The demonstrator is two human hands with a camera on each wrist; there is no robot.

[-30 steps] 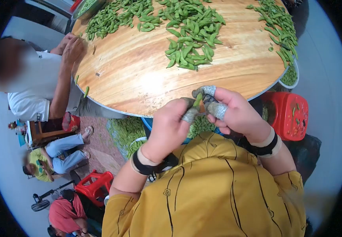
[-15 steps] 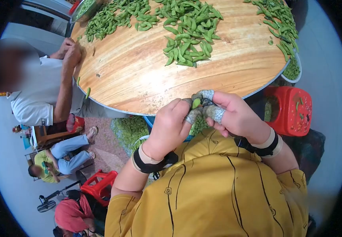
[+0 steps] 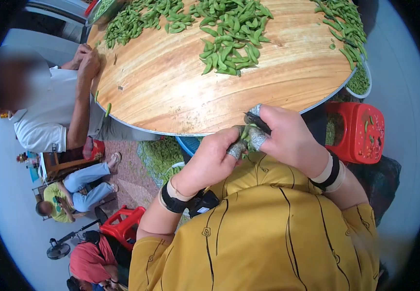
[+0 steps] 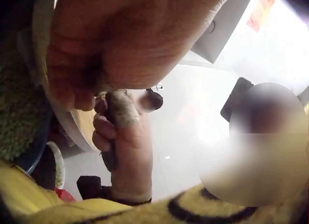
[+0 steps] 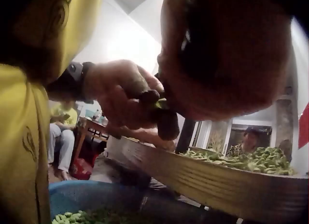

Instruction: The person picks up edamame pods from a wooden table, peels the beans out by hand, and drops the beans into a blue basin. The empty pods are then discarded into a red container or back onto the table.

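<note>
Over the near edge of the round wooden table point(image 3: 181, 106), both hands meet at a green soybean pod point(image 3: 245, 132). My left hand point(image 3: 212, 157) pinches the pod between thumb and forefinger, both wrapped in grimy grey tape. My right hand point(image 3: 290, 138), taped the same way, grips a slim dark tool point(image 3: 259, 122) whose kind I cannot tell; its thumb and forefinger come right up to the pod. In the right wrist view a bit of green pod point(image 5: 161, 104) shows at the left fingertips. Below the hands is a blue tub point(image 5: 91, 190) with shelled green beans point(image 5: 72, 217).
Piled soybean pods point(image 3: 232, 41) lie across the table, more along its right edge point(image 3: 346, 29). A red stool point(image 3: 360, 133) stands to the right, near a white bowl of beans point(image 3: 359, 83). Another person point(image 3: 59, 106) sits at the table's left; a bag of pods point(image 3: 159, 157) is on the floor.
The pod between the fingers has tipped downward and shows less than before. My right hand has turned over, bringing the dark tool into view under its thumb.
</note>
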